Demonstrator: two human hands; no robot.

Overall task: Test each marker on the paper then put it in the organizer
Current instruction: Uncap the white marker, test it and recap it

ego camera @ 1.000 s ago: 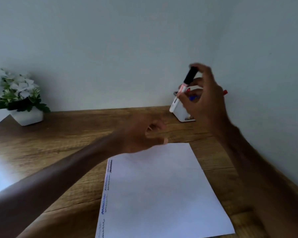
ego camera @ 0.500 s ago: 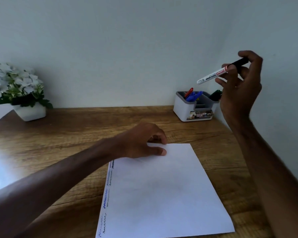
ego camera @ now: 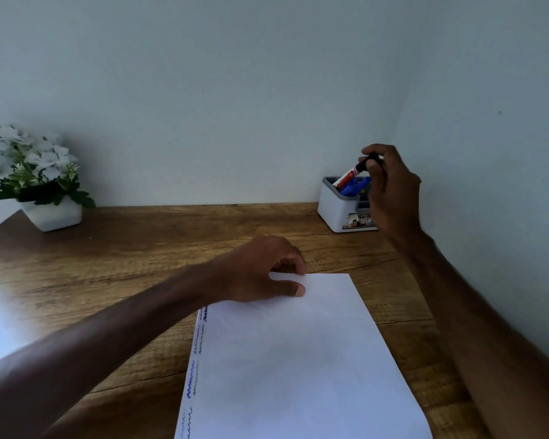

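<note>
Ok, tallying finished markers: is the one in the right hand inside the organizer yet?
Barely: the marker slants with its lower end at the rim of the organizer, and the right hand pinches its black cap.

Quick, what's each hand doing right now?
Left hand: open, resting on the paper.
Right hand: holding the marker over the organizer.

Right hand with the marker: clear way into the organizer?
Probably yes. The right hand holds the marker by its black end just above the organizer; nothing lies between, though blue markers crowd that compartment.
</note>
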